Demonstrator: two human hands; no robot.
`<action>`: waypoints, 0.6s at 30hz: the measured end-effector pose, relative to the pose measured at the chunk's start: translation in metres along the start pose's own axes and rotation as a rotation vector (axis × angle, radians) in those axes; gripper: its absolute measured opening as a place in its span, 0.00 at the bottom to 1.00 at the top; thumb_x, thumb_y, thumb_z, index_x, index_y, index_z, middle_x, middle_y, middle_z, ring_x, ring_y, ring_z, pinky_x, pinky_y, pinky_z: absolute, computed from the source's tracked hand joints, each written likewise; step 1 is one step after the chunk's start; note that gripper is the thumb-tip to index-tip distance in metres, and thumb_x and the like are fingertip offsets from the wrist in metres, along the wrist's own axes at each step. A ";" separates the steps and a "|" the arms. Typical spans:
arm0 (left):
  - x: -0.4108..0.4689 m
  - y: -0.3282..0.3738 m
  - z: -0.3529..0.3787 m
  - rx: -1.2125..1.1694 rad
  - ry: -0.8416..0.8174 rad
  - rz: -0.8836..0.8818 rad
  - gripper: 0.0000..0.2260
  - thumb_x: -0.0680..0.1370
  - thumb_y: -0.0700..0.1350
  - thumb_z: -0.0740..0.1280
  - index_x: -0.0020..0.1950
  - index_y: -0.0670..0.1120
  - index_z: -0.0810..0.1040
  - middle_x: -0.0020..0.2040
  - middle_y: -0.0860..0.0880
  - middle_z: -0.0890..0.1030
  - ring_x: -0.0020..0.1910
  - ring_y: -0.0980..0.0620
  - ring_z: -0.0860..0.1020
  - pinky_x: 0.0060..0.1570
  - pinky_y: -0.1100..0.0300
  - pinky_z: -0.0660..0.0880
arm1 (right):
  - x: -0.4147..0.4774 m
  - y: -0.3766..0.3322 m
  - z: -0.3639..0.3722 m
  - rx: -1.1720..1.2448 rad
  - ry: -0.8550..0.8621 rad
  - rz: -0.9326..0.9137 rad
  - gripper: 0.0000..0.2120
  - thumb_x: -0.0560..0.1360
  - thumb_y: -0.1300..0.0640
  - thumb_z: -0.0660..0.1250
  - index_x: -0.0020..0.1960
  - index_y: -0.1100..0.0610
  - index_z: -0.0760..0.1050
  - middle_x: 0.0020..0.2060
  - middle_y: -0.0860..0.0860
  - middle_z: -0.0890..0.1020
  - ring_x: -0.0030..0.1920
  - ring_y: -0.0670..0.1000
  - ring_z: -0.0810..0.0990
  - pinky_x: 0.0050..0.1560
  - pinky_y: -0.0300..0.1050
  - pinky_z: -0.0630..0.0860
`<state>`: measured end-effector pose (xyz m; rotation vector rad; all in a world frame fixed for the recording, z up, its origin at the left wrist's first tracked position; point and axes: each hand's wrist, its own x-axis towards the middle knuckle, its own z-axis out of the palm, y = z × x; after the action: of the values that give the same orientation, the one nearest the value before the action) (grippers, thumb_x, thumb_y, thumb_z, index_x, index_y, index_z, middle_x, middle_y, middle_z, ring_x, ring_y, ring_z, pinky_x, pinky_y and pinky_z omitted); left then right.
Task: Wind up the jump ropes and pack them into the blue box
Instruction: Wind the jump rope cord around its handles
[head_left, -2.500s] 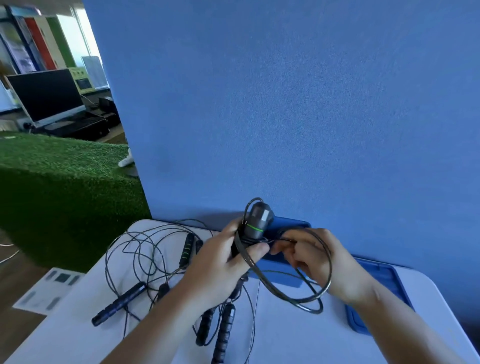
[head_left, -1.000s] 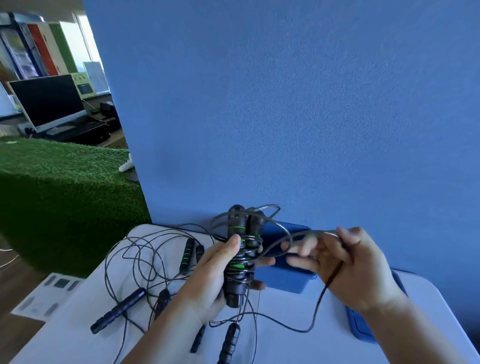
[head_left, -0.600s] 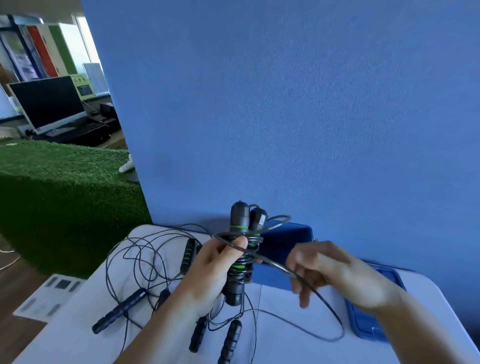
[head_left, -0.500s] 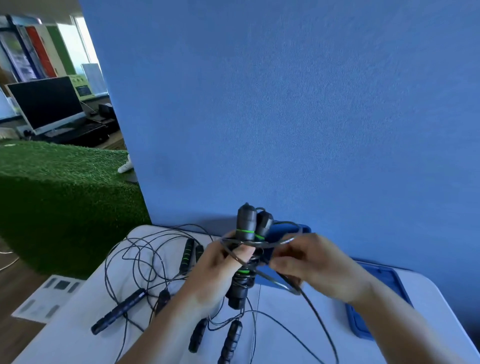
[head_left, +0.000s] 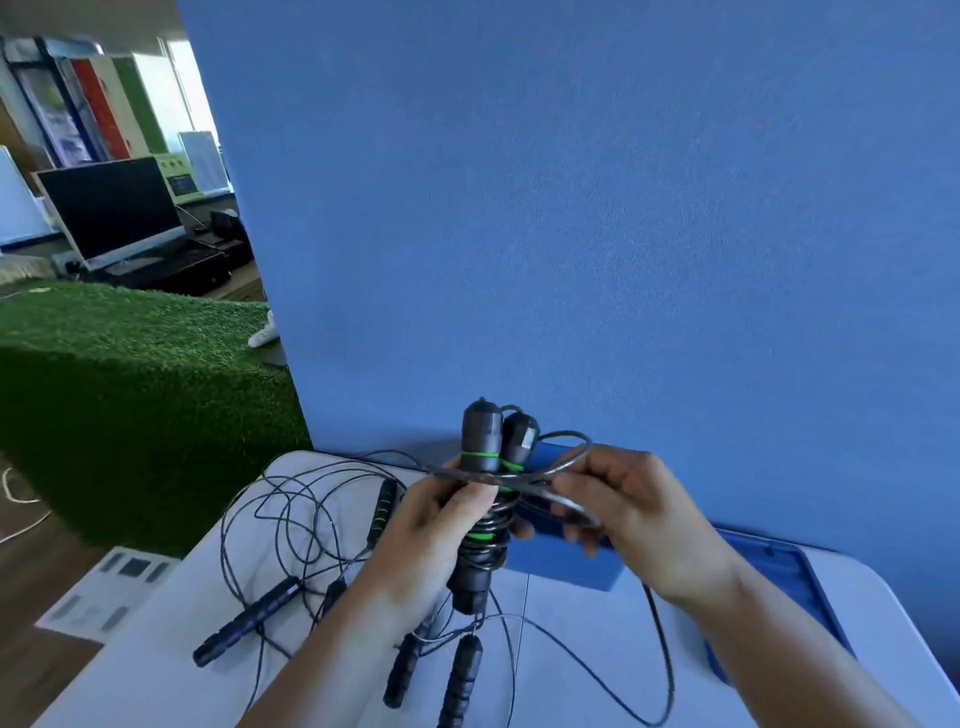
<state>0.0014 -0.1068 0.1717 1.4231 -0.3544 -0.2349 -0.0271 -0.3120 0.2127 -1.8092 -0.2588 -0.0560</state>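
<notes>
A pair of black cylindrical jump-rope handles with green rings (head_left: 480, 457) is gripped upright in the left hand (head_left: 426, 540). The fingers are curled round the middle of the pair and the thumb is pressed across the front, just under the upper green bands. Turns of thin dark grey cord (head_left: 498, 506) are wound round the handles at the grip and just below it, and the capped tops stand clear above the fist. Just to the right of this grip, a loop of the same cord is pinched between the thumb and curled fingers of the right hand (head_left: 639, 525). The loop is drawn across the handles at thumb height. Slack cord is seen hanging from beneath the right hand and sweeping low across the white table (head_left: 156, 670) under both wrists. A blue plastic box (head_left: 566, 564) is set on the table directly behind and below the gripped handles, partly hidden by both hands. A flat blue lid (head_left: 779, 587) lies beyond the right wrist. To the left of the grip and beneath it, loose black-handled jump ropes (head_left: 244, 621) are spread on the table with their cords tangled in overlapping loops. A blue wall panel (head_left: 571, 208) is seen behind everything. Green artificial turf (head_left: 130, 374) and a dark monitor (head_left: 111, 208) are seen far to the left.
</notes>
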 end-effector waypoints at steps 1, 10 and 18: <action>0.001 -0.003 -0.003 0.028 -0.026 0.027 0.17 0.77 0.57 0.66 0.56 0.47 0.84 0.47 0.38 0.86 0.42 0.42 0.83 0.43 0.47 0.76 | -0.001 -0.003 -0.001 0.110 0.050 0.010 0.12 0.81 0.65 0.63 0.41 0.59 0.78 0.35 0.59 0.81 0.32 0.54 0.76 0.30 0.43 0.72; -0.011 -0.023 0.003 -0.295 0.093 -0.195 0.22 0.79 0.50 0.68 0.61 0.31 0.76 0.55 0.27 0.80 0.46 0.32 0.84 0.34 0.51 0.79 | 0.000 -0.058 -0.029 0.826 0.067 -0.042 0.08 0.79 0.55 0.55 0.46 0.57 0.69 0.53 0.62 0.86 0.55 0.60 0.86 0.46 0.46 0.85; -0.002 -0.004 0.020 -0.450 -0.091 -0.143 0.20 0.79 0.54 0.65 0.56 0.38 0.83 0.51 0.33 0.80 0.48 0.33 0.84 0.34 0.52 0.79 | 0.005 -0.044 -0.025 0.867 0.127 -0.023 0.07 0.79 0.56 0.56 0.47 0.57 0.71 0.49 0.60 0.87 0.53 0.59 0.86 0.44 0.46 0.85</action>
<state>-0.0080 -0.1254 0.1696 0.9957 -0.2535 -0.4672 -0.0290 -0.3254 0.2617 -0.9367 -0.1722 -0.0617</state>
